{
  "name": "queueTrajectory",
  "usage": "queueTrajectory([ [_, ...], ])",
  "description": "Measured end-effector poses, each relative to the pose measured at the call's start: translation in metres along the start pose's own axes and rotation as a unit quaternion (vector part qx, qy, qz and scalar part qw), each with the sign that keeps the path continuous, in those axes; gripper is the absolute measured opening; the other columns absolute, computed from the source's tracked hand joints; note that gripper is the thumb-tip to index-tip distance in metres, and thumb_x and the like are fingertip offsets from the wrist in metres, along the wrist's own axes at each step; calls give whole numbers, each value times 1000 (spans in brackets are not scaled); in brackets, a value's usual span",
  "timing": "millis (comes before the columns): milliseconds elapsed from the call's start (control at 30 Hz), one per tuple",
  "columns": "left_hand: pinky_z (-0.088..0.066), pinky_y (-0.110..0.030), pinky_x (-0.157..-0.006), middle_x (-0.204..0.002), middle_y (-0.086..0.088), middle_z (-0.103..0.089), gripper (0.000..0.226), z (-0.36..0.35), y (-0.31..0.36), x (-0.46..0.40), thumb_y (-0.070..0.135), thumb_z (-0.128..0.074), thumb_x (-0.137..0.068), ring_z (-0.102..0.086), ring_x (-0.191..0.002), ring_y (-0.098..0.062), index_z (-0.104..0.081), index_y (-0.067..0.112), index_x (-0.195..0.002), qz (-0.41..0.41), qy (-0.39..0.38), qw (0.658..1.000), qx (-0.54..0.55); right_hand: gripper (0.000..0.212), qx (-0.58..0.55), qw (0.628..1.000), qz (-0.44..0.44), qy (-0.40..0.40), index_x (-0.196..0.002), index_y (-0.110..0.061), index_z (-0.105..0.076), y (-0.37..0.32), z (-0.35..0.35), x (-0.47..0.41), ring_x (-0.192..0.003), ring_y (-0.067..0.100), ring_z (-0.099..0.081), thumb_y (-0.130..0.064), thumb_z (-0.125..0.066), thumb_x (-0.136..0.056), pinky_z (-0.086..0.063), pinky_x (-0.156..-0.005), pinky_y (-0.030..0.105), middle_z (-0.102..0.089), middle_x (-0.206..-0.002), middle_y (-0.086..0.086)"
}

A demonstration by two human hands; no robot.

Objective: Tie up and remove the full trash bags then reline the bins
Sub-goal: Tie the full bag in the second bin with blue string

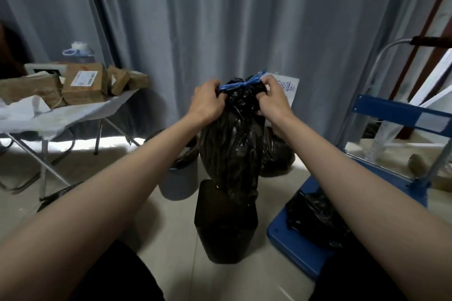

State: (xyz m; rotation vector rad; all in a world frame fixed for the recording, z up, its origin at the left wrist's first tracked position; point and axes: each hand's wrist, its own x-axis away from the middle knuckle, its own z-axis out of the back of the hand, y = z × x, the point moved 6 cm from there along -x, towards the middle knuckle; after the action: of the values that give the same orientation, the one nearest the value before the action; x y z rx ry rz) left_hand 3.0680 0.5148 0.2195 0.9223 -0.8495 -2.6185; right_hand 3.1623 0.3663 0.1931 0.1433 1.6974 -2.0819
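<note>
Both forearms reaching fwd; left hand & right hand pinching blue drawstring atop trash bag; looking soft, slippery, heavy-ish; gripping neck seems best

Both my forearms reach forward and upward from the lower corners, bare to the elbow and converging toward the middle. My left hand is raised in front of me, back of the hand toward me, fingers curled inward and gripping, with the thumb tucked on the far side. My right hand sits at the same height, just beside it, fingers bent and pinching, knuckles up, the wrist slightly cocked. The two hands are close together with a narrow gap between them. Both wrists are roughly level, elbows spread wide.
</note>
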Motion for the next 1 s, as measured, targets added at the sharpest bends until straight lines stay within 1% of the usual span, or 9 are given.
queueTrajectory([
  [100,-40,-35,-76,-102,-19,-66,12,4,31,-10,10,-53,-93,-58,-99,-34,-60,1,-99,-21,13,1000,10,29,8,1000,16,19,-83,-36,-48,-17,26,-4,-88,26,-62,-9,-39,-85,-54,-89,56,-64,-93,0],
  [200,-34,-30,-68,-102,-18,-66,12,-9,51,-19,9,-52,-93,-57,-93,-30,-60,2,-98,-16,10,1000,18,28,5,999,10,33,-80,-38,-46,-12,48,-9,-81,24,-60,-12,-37,-84,-55,-83,58,-64,-97,4],
  [300,-36,-31,-69,-99,-18,-67,9,-37,62,-31,12,-55,-92,-59,-95,-33,-56,9,-85,-10,-15,1000,5,25,4,999,-4,44,-74,-40,-45,11,69,-19,-77,24,-58,-16,-38,-79,-52,-82,60,-63,-89,3],
  [467,-49,-41,-79,-82,-10,-61,30,-109,68,-61,14,-56,-88,-62,-94,-39,-45,23,-62,1,-70,998,-11,19,32,998,-29,46,-81,-38,-47,73,103,-39,-100,34,-62,-21,-41,-79,-52,-90,58,-65,-105,3],
  [567,-50,-40,-80,-85,-7,-62,15,-156,69,-75,12,-53,-91,-61,-92,-34,-56,19,-77,-13,-104,994,-27,14,23,998,-49,38,-91,-29,-49,106,120,-46,-103,26,-64,-16,-44,-89,-52,-94,53,-66,-109,-3],
  [633,-47,-38,-76,-91,-8,-64,11,-189,65,-82,13,-51,-92,-60,-91,-33,-58,18,-85,-14,-119,992,-32,16,20,997,-61,39,-89,-28,-48,133,127,-54,-104,23,-63,-13,-46,-96,-52,-96,51,-66,-109,-5],
  [800,-47,-39,-69,-88,-8,-61,16,-265,42,-106,9,-46,-89,-60,-90,-37,-54,20,-80,-9,-135,990,-34,22,34,995,-87,41,-84,-30,-46,195,135,-76,-104,28,-62,-14,-50,-98,-52,-93,55,-64,-106,1],
  [900,-54,-48,-80,-98,-13,-67,25,-304,26,-119,10,-44,-90,-62,-95,-38,-64,20,-102,-1,-132,991,-24,17,37,993,-103,37,-90,-26,-47,224,134,-88,-93,23,-60,-12,-51,-99,-54,-87,58,-63,-113,11],
  [1000,-52,-45,-83,-100,-16,-68,27,-340,8,-130,9,-45,-92,-61,-97,-38,-66,19,-106,4,-132,991,-15,7,60,989,-122,52,-104,-18,-48,256,130,-106,-97,23,-61,-13,-50,-100,-57,-81,56,-60,-115,9],
])
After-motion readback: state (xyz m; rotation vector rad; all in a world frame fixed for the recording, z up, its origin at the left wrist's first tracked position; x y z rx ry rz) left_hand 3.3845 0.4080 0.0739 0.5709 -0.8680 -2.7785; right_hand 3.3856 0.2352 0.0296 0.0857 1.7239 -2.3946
